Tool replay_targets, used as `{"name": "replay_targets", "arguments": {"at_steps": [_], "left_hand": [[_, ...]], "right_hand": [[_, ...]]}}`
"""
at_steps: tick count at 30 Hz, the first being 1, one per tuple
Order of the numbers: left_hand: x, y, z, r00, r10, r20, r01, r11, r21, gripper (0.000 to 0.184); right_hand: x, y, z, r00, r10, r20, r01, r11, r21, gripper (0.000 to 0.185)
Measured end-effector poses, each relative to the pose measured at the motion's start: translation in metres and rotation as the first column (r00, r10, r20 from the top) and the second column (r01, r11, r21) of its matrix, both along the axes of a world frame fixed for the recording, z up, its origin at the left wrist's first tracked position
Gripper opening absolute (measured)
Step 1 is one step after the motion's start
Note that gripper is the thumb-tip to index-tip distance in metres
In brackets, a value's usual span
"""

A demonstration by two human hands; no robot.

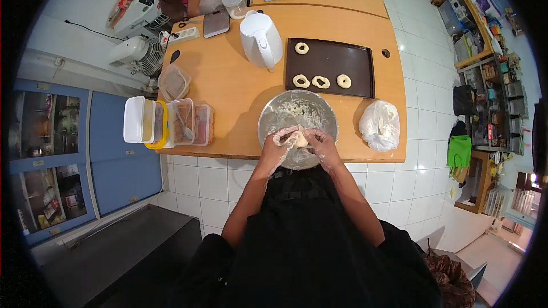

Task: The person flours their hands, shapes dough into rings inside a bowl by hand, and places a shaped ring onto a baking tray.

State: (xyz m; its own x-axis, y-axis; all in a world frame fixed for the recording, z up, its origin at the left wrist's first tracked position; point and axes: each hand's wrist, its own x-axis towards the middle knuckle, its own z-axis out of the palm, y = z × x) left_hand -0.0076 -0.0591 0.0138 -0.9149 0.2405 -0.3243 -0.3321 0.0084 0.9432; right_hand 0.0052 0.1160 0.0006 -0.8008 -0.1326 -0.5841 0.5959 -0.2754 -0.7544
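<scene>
Dough (301,141) between both hands, over the bowl (268,115)'s near side
From the head view, your left hand (278,142) and right hand (322,144) pinch it from opposite sides, neither clearly nearer — the dark tray (337,61) lies beyond, toward your right. Your grip hides much of the dough — its long axis, and whether it touches the bowl, you can't tell.

Wht fan (142,57) nr. pwr strip (184,35)

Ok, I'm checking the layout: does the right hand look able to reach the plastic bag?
Probably yes: only tabletop separates the bowl from the plastic bag, though the right hand is occupied with dough.
</scene>
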Motion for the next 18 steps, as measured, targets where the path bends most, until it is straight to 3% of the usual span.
{"name": "replay_targets", "arguments": {"at_steps": [3,6,8,9,14,17,18], "left_hand": [[0.002,0.005,0.002,0.987,0.073,0.142,-0.095,0.983,0.157,0.036],[0.005,0.004,0.009,0.987,0.027,0.157,-0.054,0.983,0.175,0.034],[0.004,0.003,0.007,0.988,-0.036,0.150,0.029,0.998,0.049,0.033],[0.003,0.003,0.005,0.986,-0.068,0.151,0.071,0.997,-0.014,0.032],[0.005,0.002,-0.011,0.996,-0.067,0.066,0.059,0.992,0.112,0.032],[0.006,0.003,-0.011,0.995,-0.084,0.061,0.077,0.991,0.110,0.033],[0.006,0.002,-0.011,0.995,-0.089,0.054,0.083,0.991,0.107,0.033]], "right_hand": [[0.000,-0.003,0.000,0.998,-0.056,-0.016,0.055,0.998,-0.032,0.028],[0.003,-0.005,-0.007,0.990,-0.113,-0.087,0.109,0.993,-0.050,0.029],[0.004,-0.004,-0.019,0.986,-0.113,-0.125,0.109,0.993,-0.035,0.029],[0.003,-0.004,-0.012,0.990,-0.103,-0.099,0.103,0.995,-0.007,0.029],[0.000,-0.002,0.021,0.997,-0.029,-0.067,0.039,0.988,0.152,0.030],[-0.001,0.010,-0.002,0.966,0.158,-0.207,-0.117,0.973,0.198,0.028],[-0.002,0.011,-0.001,0.980,0.130,-0.151,-0.105,0.981,0.165,0.027]]}}
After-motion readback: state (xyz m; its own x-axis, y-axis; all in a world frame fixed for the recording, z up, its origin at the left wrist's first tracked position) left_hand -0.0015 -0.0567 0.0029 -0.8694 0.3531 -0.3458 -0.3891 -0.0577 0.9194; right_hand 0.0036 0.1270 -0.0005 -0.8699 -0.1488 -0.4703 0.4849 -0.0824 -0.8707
